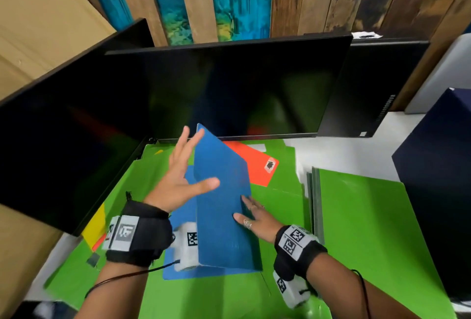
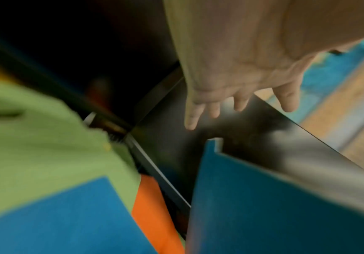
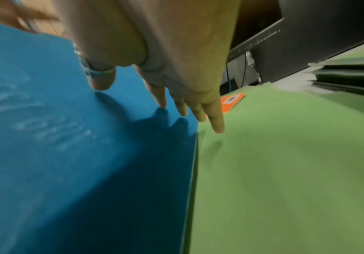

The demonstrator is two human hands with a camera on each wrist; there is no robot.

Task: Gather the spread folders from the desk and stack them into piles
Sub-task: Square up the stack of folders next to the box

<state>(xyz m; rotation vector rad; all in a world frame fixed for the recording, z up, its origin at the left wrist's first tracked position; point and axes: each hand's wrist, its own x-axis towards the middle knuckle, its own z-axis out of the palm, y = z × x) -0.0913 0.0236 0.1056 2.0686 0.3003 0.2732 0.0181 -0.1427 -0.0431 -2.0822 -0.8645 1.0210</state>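
A blue folder (image 1: 224,216) stands half open like a tent on the spread of green folders (image 1: 204,295); its lower leaf lies flat. My left hand (image 1: 190,165) is raised beside its upper left face with fingers spread and straight, holding nothing; contact is unclear. In the left wrist view the left hand (image 2: 231,96) hovers above the blue folder (image 2: 263,206). My right hand (image 1: 248,213) rests straight fingers on the folder's right edge; in the right wrist view the right hand (image 3: 176,96) touches the blue folder (image 3: 78,137). An orange folder (image 1: 254,163) lies behind.
Three black monitors (image 1: 229,89) wall off the back and left. A stack of green folders (image 1: 362,216) lies on the right, beside a dark box (image 1: 438,191). A yellow folder (image 1: 98,224) peeks out under the left monitor. White desk (image 1: 356,150) shows at back right.
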